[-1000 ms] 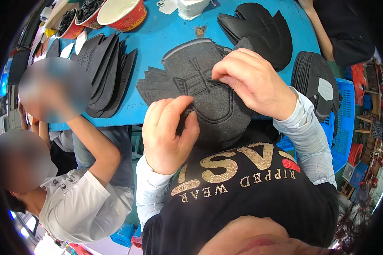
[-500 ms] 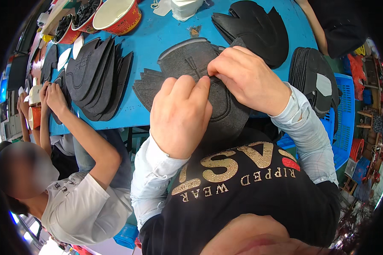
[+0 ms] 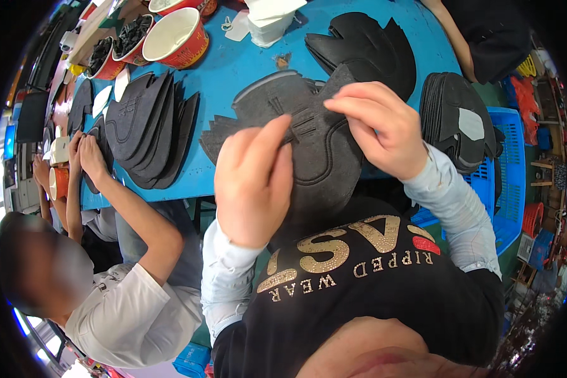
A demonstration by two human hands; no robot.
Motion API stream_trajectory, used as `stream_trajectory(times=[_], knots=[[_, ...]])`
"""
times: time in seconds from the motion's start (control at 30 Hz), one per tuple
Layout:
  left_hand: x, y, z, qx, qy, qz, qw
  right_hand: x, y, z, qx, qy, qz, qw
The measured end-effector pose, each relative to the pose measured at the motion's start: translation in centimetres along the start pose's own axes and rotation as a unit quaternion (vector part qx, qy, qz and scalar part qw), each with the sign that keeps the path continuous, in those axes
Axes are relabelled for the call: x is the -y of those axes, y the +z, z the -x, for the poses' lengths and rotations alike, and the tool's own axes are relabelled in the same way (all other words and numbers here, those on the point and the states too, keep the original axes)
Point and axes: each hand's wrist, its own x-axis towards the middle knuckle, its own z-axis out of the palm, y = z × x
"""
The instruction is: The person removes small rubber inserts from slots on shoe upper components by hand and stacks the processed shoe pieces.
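One dark grey, felt-like piece [image 3: 327, 154] lies between the two hands at the near edge of a blue table [image 3: 246, 60], its lower part reaching toward the person's black shirt [image 3: 372, 302]. It bears raised lines: short parallel bars near its middle and a long curved groove below them. Notched dark layers [image 3: 217, 135] jut out at its left.

The left hand [image 3: 252, 179] is over the piece's left part, index finger stretched toward the bars and thumb apart from it; blur hides whether anything thin is held. The right hand [image 3: 381, 126] is at the upper right part of the piece, fingers bent and fingertips near its surface; I cannot tell whether they grip it.

Farther up the table sits a stack of black notched pieces [image 3: 365, 53]; to the right, a second stack [image 3: 450, 120] carries a white patch [image 3: 471, 124], beside a blue crate [image 3: 513, 183]. Dark pieces fan out [image 3: 151, 129] to the left, with red bowls [image 3: 186, 53] and white pieces [image 3: 271, 28] beyond. At far left, a co-worker in a white shirt [image 3: 129, 318] has both hands [image 3: 91, 160] at another dark piece [image 3: 99, 130]. Another person's bare forearm [image 3: 452, 38] shows at upper right.
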Motion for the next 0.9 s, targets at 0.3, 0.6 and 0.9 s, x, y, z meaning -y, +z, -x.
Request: stream_trajectory(times=[0.3, 0.6, 0.9], knots=[[-0.8, 1.4, 3.1, -0.113, -0.066, 0.408, 0.904, 5.4, 0.5, -0.3, 0.069, 0.149, -0.376, 0.912], [-0.6, 1.8, 2.9, -0.152, 0.035, 0.278, 0.948, 5.9, 0.7, 0.5, 0.050, 0.102, -0.344, 0.932], [-0.8, -0.4, 3.0, -0.087, 0.002, 0.219, 0.972, 5.6, -0.2, -0.1, 0.142, 0.288, -0.578, 0.750]])
